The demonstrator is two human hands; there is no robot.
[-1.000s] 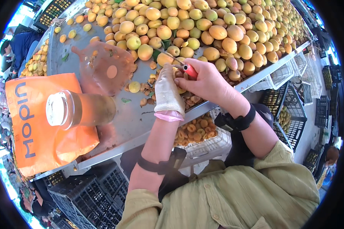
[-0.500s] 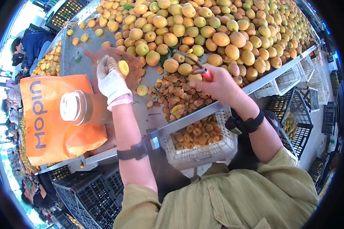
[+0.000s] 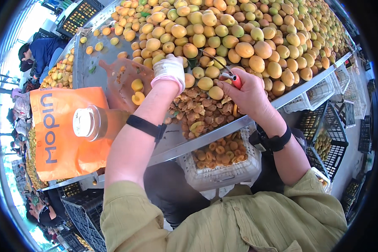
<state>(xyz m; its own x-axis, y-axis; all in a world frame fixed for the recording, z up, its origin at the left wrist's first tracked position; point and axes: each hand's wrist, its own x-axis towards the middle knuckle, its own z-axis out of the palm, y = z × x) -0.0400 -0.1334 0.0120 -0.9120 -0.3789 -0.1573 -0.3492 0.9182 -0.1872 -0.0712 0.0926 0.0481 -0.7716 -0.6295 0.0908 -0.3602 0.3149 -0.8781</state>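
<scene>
My left hand, in a white glove, reaches to the near edge of a big apricot pile; its fingers are mostly hidden, so any grip cannot be made out. In my right hand is a red-handled knife with a thin dark blade pointing up and left over the apricots. Below the hands lies a heap of brown apricot pits. Left of my gloved hand, two cut apricot halves rest on or beside a reddish-brown plastic sheet.
An orange bag and a lidded jar of amber liquid are at the left. Under the metal table edge sits a white basket of apricot halves. Black crates stand lower left; a person bends at far left.
My left hand has let go of the apricot half and moved right to the pile. My right hand still holds the knife, in nearly the same place. The view has shifted slightly.
</scene>
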